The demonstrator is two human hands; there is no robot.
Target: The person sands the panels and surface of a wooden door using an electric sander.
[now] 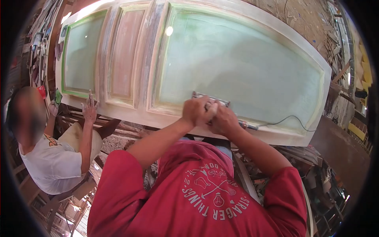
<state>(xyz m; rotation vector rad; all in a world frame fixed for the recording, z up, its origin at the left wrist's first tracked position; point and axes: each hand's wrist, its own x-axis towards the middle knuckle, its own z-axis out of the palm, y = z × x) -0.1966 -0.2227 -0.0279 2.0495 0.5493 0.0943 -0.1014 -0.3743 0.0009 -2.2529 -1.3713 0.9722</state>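
Observation:
Both of my hands are closed around an electric sander (218, 100) that rests on the large pale green panel (237, 59) of a door near its front edge. My left hand (195, 112) wraps its left side. My right hand (225, 119) grips it from the right, with the thumbs and fingers close together. Most of the sander's body is hidden under my fingers; a metal edge shows beyond them. Its cord (290, 118) runs right across the panel and over the door's edge.
A co-worker (59, 158) sits at the left, one hand (90, 112) at the door's edge, the other holding a green piece (58, 96). The whitish door frame (130, 112) also surrounds a reddish panel (125, 53) and a smaller green panel (81, 55). Wood scraps (335, 51) lie beyond.

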